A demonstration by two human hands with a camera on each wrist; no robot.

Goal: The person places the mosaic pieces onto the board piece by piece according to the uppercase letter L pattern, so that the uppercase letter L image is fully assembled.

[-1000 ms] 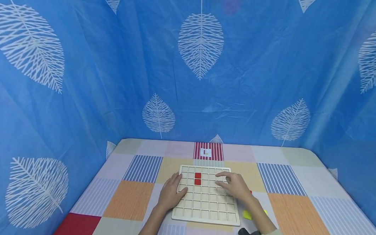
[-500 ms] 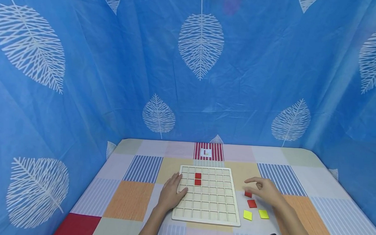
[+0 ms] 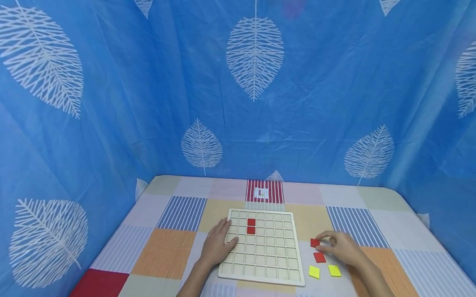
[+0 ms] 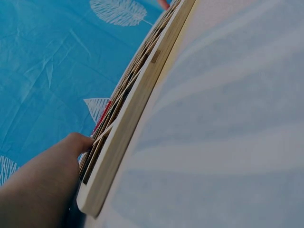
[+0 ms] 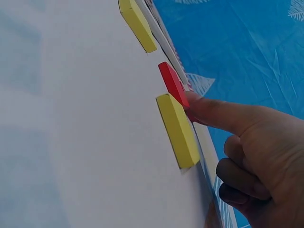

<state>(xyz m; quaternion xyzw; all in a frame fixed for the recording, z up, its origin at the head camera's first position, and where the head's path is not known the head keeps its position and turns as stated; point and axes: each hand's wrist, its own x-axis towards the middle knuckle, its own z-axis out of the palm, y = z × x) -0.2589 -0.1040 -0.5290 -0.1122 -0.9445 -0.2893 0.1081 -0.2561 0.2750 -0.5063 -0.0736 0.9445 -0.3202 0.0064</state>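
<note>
A cream grid board (image 3: 261,280) lies on the table, with two red square tiles (image 3: 251,226) in neighbouring cells, one above the other. My left hand (image 3: 216,246) rests along the board's left edge, fingers extended and thumb over the frame. To the right of the board, my right hand (image 3: 343,247) pinches the farther loose red tile (image 3: 314,243) between thumb and index finger, close over the cloth. Another red tile (image 3: 319,257) lies just below it. In the right wrist view, the thumb (image 5: 213,111) partly hides behind that nearer red tile (image 5: 173,83).
Two yellow tiles, the left one (image 3: 314,272) and the right one (image 3: 334,270), lie nearer the person, right of the board. A small card with a grid pattern (image 3: 261,193) lies at the table's far edge. Blue leaf-print curtains (image 3: 250,144) surround the table.
My right hand has moved from over the board's right side out to the loose tiles and down onto the farther red one. The left hand has stayed on the board's edge.
</note>
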